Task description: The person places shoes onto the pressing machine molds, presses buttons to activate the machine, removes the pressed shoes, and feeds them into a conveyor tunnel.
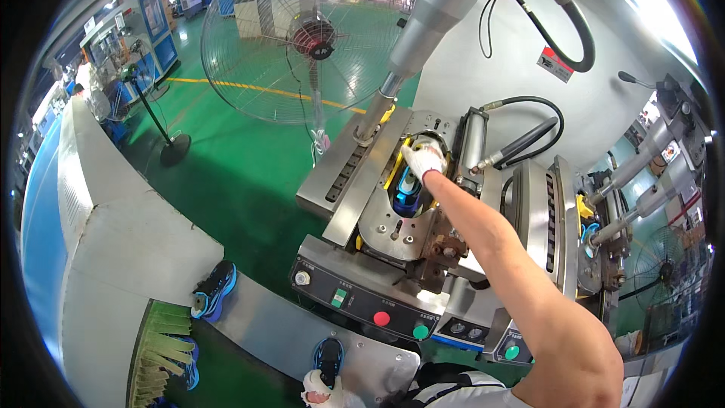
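My right hand [424, 160], in a white glove, reaches into the opening of a steel press machine [387, 228]. Its fingers curl over the far end of a blue and black sports shoe [408, 195] that sits in there; the glove hides that end. Low in the picture, my left hand [323, 393], also gloved, is closed at the near end of another dark shoe with blue edging [328, 360]. That shoe lies on a curved metal ledge [279, 319], and the lower frame edge cuts off part of the hand.
Red and green buttons [381, 319] line the press's front panel. Another shoe [215, 290] stands at the ledge's left end, beside a machine outlet with hanging green strips [157, 351]. A large caged fan [313, 39] stands beyond. A thick cylinder [438, 11] slants overhead.
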Motion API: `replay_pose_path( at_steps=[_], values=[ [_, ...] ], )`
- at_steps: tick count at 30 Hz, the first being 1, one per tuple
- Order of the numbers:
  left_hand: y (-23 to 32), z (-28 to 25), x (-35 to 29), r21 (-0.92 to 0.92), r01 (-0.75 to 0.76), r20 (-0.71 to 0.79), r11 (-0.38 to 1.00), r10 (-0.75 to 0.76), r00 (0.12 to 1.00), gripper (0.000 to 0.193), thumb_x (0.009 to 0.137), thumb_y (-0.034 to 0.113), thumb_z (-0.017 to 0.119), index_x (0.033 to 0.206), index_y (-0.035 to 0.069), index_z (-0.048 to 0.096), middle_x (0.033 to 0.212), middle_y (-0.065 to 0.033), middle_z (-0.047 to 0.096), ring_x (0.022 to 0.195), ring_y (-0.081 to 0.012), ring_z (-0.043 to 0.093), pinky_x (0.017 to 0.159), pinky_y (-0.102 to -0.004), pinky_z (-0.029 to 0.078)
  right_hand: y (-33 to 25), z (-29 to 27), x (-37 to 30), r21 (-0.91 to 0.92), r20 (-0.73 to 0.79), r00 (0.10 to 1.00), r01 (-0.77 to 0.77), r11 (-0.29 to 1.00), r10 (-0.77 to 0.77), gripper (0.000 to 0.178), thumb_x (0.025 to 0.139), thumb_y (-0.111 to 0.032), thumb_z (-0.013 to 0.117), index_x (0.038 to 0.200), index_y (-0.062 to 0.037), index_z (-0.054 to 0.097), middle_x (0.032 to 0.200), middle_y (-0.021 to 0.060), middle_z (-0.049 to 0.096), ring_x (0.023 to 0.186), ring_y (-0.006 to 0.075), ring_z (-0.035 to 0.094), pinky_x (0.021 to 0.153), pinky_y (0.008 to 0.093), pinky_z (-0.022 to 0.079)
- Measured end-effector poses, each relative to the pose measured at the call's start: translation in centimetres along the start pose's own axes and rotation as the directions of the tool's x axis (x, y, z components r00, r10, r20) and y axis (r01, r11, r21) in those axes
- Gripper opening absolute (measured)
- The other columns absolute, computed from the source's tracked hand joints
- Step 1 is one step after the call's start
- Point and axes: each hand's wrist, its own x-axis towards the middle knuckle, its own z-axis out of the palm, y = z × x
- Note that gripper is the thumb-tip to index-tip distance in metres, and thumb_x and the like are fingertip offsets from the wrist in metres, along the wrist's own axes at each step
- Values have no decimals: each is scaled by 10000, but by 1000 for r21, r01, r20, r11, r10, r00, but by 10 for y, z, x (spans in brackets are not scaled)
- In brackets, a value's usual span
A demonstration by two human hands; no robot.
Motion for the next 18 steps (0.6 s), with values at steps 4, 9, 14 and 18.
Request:
replay_pose_path(
  at_steps=[4, 9, 14, 18],
  values=[
    [27, 16, 20, -15, -152, 0, 988, 152, 988, 455, 813, 316, 785, 1178, 79, 651, 1228, -157, 665, 1122, -357, 640, 952, -522, 510, 59, -43, 95, -421, 60, 981, 191, 887, -183, 371, 891, -319, 557, 1091, -92, 772, 1241, 167, 706, 1147, 344, 680, 953, 440, 556],
    [34, 13, 28, -19, -184, -125, 983, 180, 976, 438, 789, 254, 798, 1134, 23, 659, 1132, -212, 680, 1039, -417, 657, 920, -498, 530, 77, -6, 134, -660, 248, 864, 482, 576, -439, 276, 859, -190, 580, 1018, -104, 788, 1075, 173, 753, 1025, 332, 724, 859, 430, 583],
    [32, 3, 27, -3, -115, -3, 993, 115, 993, 451, 793, 256, 808, 1150, 26, 655, 1185, -210, 662, 1078, -403, 645, 925, -493, 525, 68, -4, 117, -790, 251, 934, 350, 503, -255, 298, 914, -191, 571, 1111, -155, 791, 1193, 121, 739, 1082, 311, 721, 866, 459, 587],
    [12, 21, 24, -61, -208, -68, 976, 204, 977, 535, 791, 313, 828, 1202, 35, 627, 1156, -203, 678, 1059, -401, 654, 901, -509, 528, 62, -50, 106, -564, 293, 954, 223, 795, -60, 362, 919, -175, 571, 1239, -150, 738, 1315, 116, 685, 1161, 301, 683, 945, 433, 553]
  ],
)
